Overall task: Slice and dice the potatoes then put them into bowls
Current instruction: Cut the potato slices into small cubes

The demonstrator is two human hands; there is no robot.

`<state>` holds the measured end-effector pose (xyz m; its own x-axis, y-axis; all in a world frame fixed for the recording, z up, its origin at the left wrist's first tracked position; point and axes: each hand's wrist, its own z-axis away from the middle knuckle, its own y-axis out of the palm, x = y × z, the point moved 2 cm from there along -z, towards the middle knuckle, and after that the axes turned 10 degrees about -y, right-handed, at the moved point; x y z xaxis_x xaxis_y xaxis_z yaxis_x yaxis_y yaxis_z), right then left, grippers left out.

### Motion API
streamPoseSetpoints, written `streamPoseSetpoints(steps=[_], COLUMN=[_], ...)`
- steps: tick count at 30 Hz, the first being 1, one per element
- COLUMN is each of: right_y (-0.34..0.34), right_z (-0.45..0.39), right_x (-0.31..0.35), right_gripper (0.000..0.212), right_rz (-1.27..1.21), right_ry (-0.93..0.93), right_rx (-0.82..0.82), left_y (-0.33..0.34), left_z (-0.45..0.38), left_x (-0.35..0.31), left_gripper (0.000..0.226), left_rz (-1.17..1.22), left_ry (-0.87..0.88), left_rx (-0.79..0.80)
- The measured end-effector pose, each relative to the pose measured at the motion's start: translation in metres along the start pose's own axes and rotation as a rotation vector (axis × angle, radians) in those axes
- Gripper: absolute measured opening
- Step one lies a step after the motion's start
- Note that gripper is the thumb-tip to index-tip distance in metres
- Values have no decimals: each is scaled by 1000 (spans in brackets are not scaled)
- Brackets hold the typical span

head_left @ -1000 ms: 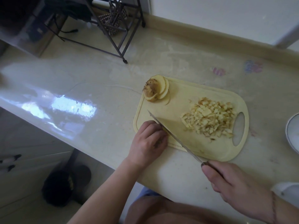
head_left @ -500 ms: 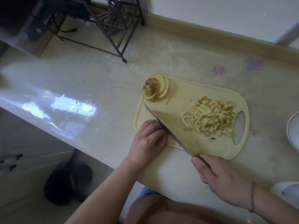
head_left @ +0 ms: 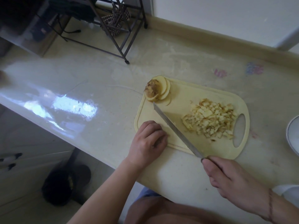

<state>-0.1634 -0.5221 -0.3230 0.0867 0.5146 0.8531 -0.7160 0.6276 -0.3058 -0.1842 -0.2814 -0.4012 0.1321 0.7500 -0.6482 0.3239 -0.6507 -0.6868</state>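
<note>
A pale yellow cutting board lies on the counter. A stack of round potato slices with a brown end piece on top sits at its far left corner. A pile of diced potato lies near the handle hole on the right. My right hand grips the handle of a long knife, whose tip almost touches the slice stack. My left hand rests curled, fingers down, on the board's near left corner; whether anything is under it is hidden.
A white bowl shows partly at the right edge, another white object at the lower right. A black metal rack stands at the back of the counter. The counter's front edge runs diagonally left of my arm.
The knife has slid forward and left across the board, its tip now close to the slice stack. My right hand followed it. My left hand has stayed on the board's corner.
</note>
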Motion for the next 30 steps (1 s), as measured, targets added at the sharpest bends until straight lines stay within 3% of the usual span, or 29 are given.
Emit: streamPoseSetpoints(steps=[12, 19, 30], right_y=[5, 15, -3], right_z=[9, 3, -8], right_x=[5, -5, -4], right_gripper=[53, 70, 57], right_rz=[85, 150, 45], right_ry=[-38, -68, 13], right_rx=[58, 14, -12], left_y=[-2, -3, -1], left_z=[4, 3, 4], left_x=[3, 0, 3], left_gripper=[2, 7, 3], left_rz=[-9, 10, 8], left_ry=[-17, -19, -15], left_rx=[19, 18, 1])
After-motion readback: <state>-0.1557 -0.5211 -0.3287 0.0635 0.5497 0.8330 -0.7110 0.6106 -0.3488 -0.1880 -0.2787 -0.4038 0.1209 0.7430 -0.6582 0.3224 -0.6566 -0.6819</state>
